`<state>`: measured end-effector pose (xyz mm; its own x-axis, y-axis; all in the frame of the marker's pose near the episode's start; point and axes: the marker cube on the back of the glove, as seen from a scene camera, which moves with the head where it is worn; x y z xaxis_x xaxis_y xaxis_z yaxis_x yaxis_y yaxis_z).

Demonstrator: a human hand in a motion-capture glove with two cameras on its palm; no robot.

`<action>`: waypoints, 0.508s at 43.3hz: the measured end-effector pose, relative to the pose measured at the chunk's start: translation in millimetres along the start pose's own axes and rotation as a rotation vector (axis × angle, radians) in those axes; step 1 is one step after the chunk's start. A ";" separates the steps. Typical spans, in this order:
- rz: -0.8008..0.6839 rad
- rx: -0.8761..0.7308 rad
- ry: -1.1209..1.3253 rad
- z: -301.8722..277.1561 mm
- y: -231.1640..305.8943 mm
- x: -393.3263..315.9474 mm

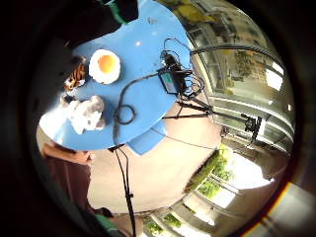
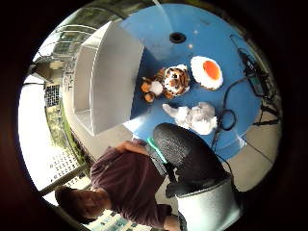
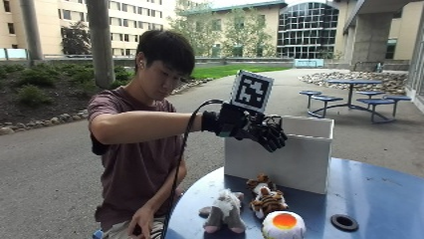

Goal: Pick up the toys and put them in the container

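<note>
You wear a short-sleeved maroon T-shirt (image 3: 136, 164) and light-coloured shorts (image 3: 122, 230). Your right hand (image 3: 255, 130) is covered by a black glove with a textured knit surface, a green stripe showing on it in the thumb-side palm view.

Right hand (image 3: 262, 130) raised at chest height, forearm extended level, fingers loosely curled downward, holding nothing. Bare left hand (image 3: 141, 221) lowered near lap.
</note>
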<state>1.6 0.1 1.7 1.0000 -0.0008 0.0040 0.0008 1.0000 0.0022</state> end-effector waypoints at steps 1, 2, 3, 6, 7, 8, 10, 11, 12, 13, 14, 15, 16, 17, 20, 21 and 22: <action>-0.007 0.000 0.002 1.1 0.3 0.9; -0.019 -0.001 0.006 3.2 0.8 2.6; -0.031 -0.002 0.013 6.2 1.1 4.5; -0.048 -0.013 0.026 17.9 0.7 7.7; -0.049 -0.019 0.022 22.0 0.4 7.4; -0.051 -0.025 0.017 26.4 0.2 6.8; -0.061 -0.040 0.011 36.7 0.2 6.0; -0.071 -0.048 0.011 42.6 0.5 6.2; -0.081 -0.057 0.012 49.2 0.9 6.3; -0.090 -0.067 0.012 56.8 1.1 6.0; -0.093 -0.078 0.012 65.7 1.0 5.1; -0.091 -0.091 0.012 75.9 0.5 3.7; -0.086 -0.106 0.013 87.3 -0.3 2.0; -0.081 -0.122 0.015 99.4 -1.3 0.3; -0.076 -0.181 0.005 136.2 -3.3 -4.4; -0.078 -0.203 -0.006 146.5 -3.3 -5.6; -0.080 -0.223 -0.017 155.3 -2.9 -6.7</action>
<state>-5.7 -3.2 157.0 0.9965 -0.0785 0.0296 0.0831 0.9723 -0.2183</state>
